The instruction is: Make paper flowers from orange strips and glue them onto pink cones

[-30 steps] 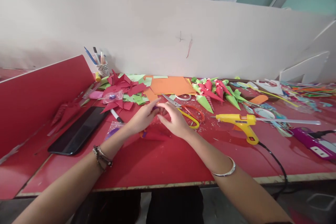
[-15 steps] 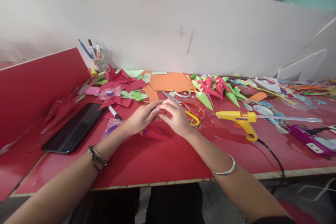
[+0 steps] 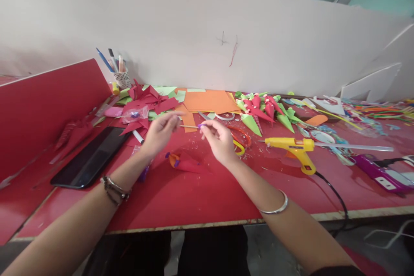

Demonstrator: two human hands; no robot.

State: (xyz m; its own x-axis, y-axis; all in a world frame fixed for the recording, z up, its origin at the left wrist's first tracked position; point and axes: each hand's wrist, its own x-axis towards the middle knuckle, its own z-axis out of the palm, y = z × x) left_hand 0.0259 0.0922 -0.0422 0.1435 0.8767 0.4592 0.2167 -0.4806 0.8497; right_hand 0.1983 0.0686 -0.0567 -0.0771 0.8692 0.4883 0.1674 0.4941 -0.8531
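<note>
Pinched at the fingertips of my right hand [image 3: 220,141] is a thin wooden stick [image 3: 190,126], lying about level, with a small purple piece [image 3: 201,126] on it by the fingers. My left hand [image 3: 161,133] is just beyond the stick's far end, its fingers smeared by motion; whether they touch the stick I cannot tell. Below both hands, a red paper cone [image 3: 189,163] with orange and purple bits at its wide end lies on the table. Scissors with red and yellow handles [image 3: 238,146] lie partly hidden behind my right hand.
A yellow glue gun [image 3: 296,148] and a purple power strip [image 3: 378,172] sit at right. Red and green cones [image 3: 258,110], orange paper [image 3: 210,101] and folded red paper [image 3: 152,99] line the back. A phone [image 3: 92,157] lies at left, near a pen cup [image 3: 122,79].
My hands have come apart: the left has moved left, away from the right. The stick and purple piece now show between them, and the red cone is more fully visible.
</note>
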